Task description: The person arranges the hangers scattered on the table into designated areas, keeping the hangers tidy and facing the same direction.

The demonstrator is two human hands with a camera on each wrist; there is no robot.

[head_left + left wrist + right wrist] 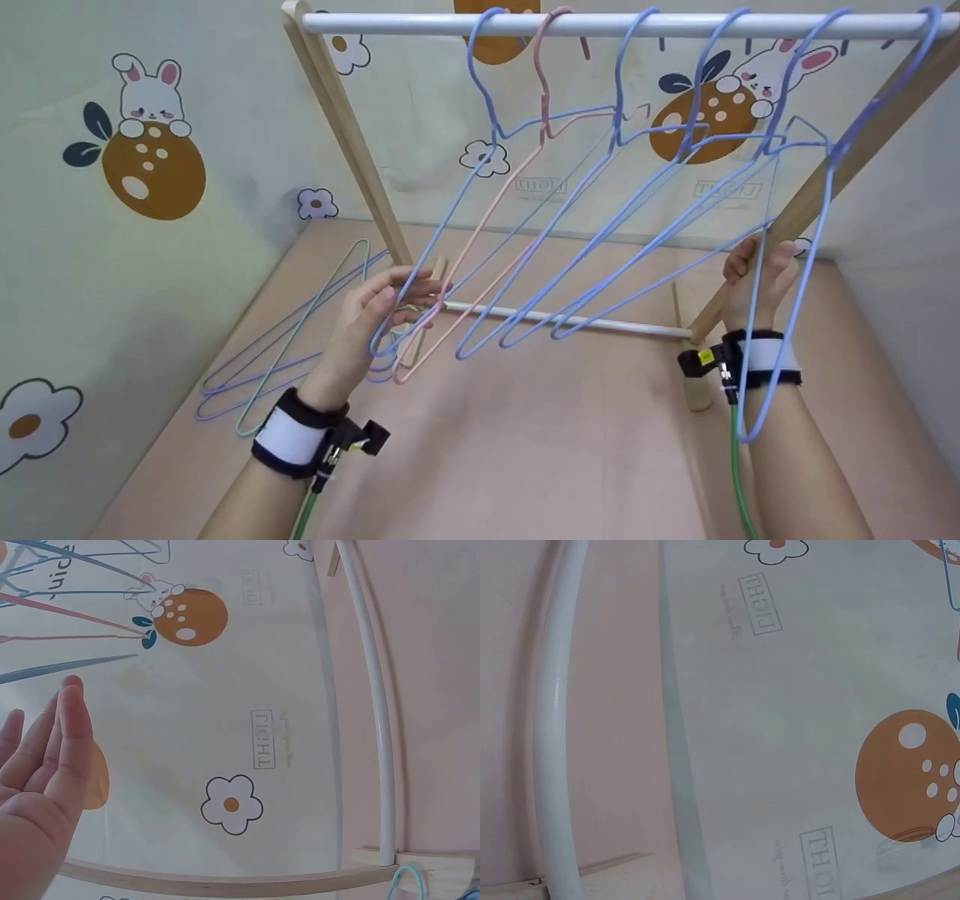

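here the left hand (375,315) has its fingers straight and close together, touching the lower corners of the blue hangers (600,225) and the pink hanger (480,225) that hang tilted on the white rail (600,25). the right hand (757,281) curls its fingers round the hangers' other ends. spare hangers (292,337) lie on the pink floor (525,450).

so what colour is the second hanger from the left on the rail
Pink, the only one that colour among the blue hangers on the rail; the head view shows it best.

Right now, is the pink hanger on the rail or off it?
On. The pink hanger hooks over the white top rail, swung sideways, its lower end at the left hand.
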